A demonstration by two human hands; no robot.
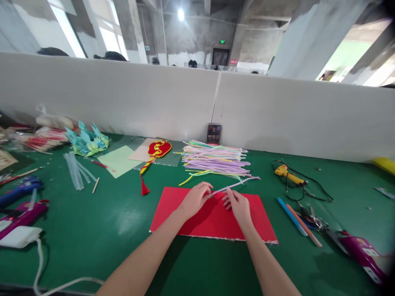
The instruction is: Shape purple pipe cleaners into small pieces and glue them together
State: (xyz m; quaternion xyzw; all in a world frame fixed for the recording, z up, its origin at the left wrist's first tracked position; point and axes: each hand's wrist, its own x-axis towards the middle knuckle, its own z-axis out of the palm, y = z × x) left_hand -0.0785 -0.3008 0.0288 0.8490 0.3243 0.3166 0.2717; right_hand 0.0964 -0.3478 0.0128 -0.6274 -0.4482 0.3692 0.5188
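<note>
A pale lilac pipe cleaner (242,182) slants up to the right over a red board (200,224) with worn white edges. My left hand (196,198) is closed on its left end, thumb and forefinger together. Farther along the same stem, my right hand (239,205) grips it between thumb and forefinger, the other fingers curled. Just beyond the board lies a pile of pastel pipe cleaners (216,160), mostly lilac, pink and yellow. To its left rests a red and yellow fan-shaped ornament (159,149) with a red tassel (144,188).
On the right are a yellow glue gun (290,174) with its cord, blue and orange sticks (293,216), scissors (321,224) and a purple tool (364,253). Leftward lie glue sticks (74,170), a teal folded crown-like piece (88,139) and a white plug (20,237). A white partition (123,98) stands behind.
</note>
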